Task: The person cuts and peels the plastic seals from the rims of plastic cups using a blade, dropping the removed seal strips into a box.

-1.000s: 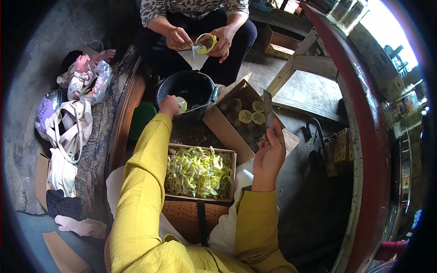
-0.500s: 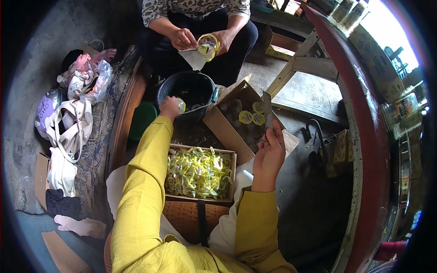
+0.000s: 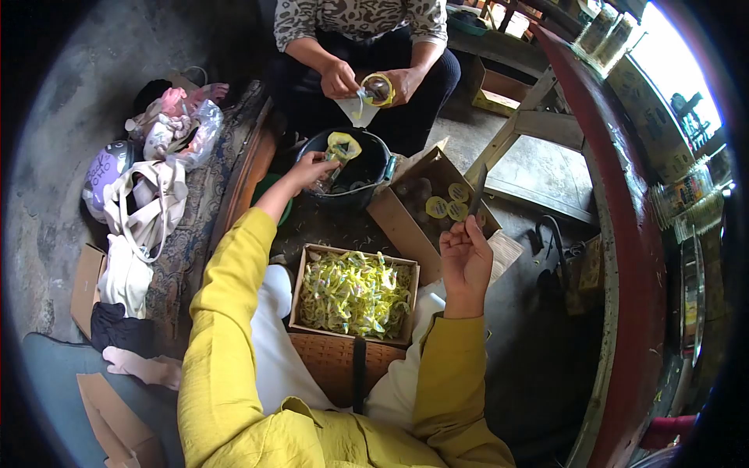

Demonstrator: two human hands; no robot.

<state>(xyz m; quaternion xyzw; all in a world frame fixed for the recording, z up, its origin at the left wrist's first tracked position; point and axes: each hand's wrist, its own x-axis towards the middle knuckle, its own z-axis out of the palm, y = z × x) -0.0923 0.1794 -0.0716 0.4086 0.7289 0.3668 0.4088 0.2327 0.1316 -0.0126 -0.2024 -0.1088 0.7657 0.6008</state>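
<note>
My left hand (image 3: 309, 170) grips a clear plastic cup with a yellow rim (image 3: 344, 147) over the near left side of a dark bucket (image 3: 388, 171). On the right, my right hand (image 3: 466, 261) is closed round a knife (image 3: 479, 189), its blade pointing up. Beyond that blade lies an open cardboard box (image 3: 403, 224) with several cups in it, some with yellow lids showing. Close to my lap is a shallow box (image 3: 294, 318) full of yellow plastic strips (image 3: 351, 292).
Across from me, a seated person's hands (image 3: 341, 79) work on another yellow-rimmed cup (image 3: 378, 90). Bags (image 3: 144, 199) and cloths lie at the left. A wooden frame with a red edge (image 3: 616, 195) stands at the right, a green container (image 3: 269, 187) beside the bucket.
My left hand has lifted the cup up from the bucket's near left rim, showing its yellow rim. The knife stays in my right hand. The whole view has shifted slightly.
</note>
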